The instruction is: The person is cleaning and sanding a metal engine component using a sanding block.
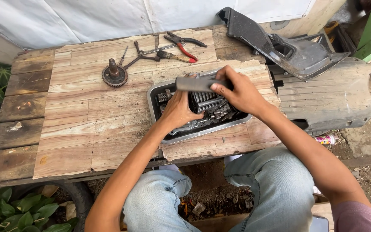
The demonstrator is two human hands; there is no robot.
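Over the metal tray, both hands clamp a rigid, heavy finned engine part: left hand low, right hand at its end; likely greasy.

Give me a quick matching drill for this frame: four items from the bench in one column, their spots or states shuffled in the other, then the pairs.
Things:
1. rusty gear
2. red-handled pliers
3. grey bar
4. black plastic cover

Places or states:
A. held over the metal tray, gripped by the right hand
B. lying at the far edge of the wooden table, handles apart
C. standing alone on the boards, left of the tray
D. resting at the table's far right corner, beyond the tray

Pairs: 1-C, 2-B, 3-A, 4-D

The left hand reaches into the tray, beside the finned metal part.
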